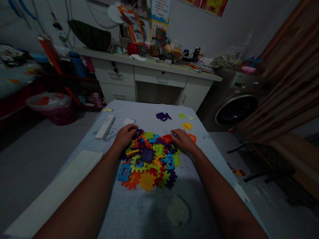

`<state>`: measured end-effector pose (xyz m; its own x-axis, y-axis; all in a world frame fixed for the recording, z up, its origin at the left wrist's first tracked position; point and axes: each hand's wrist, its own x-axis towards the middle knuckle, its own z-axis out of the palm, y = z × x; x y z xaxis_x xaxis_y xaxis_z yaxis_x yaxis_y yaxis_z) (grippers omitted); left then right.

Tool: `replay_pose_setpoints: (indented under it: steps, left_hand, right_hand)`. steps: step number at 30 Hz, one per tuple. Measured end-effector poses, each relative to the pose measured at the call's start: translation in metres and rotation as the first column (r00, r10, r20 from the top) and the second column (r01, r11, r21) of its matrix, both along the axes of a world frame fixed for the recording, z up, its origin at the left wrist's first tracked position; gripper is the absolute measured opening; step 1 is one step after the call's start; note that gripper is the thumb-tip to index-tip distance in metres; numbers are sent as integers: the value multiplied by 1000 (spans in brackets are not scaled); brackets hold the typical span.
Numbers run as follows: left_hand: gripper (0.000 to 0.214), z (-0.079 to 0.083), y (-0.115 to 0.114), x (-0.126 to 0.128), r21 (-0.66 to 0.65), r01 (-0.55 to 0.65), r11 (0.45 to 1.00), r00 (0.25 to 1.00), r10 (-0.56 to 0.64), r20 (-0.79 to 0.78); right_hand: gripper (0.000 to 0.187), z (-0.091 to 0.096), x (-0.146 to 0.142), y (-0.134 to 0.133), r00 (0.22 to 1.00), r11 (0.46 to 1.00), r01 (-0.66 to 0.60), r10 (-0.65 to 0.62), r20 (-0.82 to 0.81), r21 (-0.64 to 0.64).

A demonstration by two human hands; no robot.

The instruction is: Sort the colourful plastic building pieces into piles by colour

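Note:
A heap of flat interlocking plastic puzzle pieces (149, 159) in many colours lies in the middle of a table covered with a pale blue cloth (149, 212). My left hand (124, 136) rests on the heap's far left edge, fingers curled down onto the pieces. My right hand (183, 140) lies flat on the heap's far right edge, fingers stretched toward the middle. Loose pieces sit beyond the heap: a purple cluster (163, 116), a green piece (181, 116), a yellow piece (187, 125) and an orange piece (192, 137).
A slim white box (105, 126) and a long white board (57, 192) lie on the table's left side. Behind stand a cluttered white desk (159, 78), a washing machine (236, 103), a bin (51, 106) and a dark chair (269, 159) at right.

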<state>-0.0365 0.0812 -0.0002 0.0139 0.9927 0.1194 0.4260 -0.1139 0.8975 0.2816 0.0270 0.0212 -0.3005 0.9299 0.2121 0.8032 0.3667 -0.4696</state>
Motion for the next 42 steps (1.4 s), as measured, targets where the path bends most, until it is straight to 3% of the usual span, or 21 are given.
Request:
replay_pose_setpoints:
  steps: [4,13,27,42]
  left_hand:
    - [38,-1,1,0,1,-4,1000,1000,4,-4]
    - [36,-3,0,-1,-20,-2,1000,1000,2,-10]
    - [34,-3,1,-2,29,34,999,999,-34,-16]
    - [34,-1,-4,-1,3,25,1000,1000,-25,-1]
  right_hand:
    - [30,-9,-6,0,998,1000,2,-1,70,-17]
    - [23,-21,-4,7,1000,999,17,-18,18,43]
    - [23,-22,1,7,989,998,-13,23,-144,66]
    - [25,-22,5,11,991,998,-53,58,-119,41]
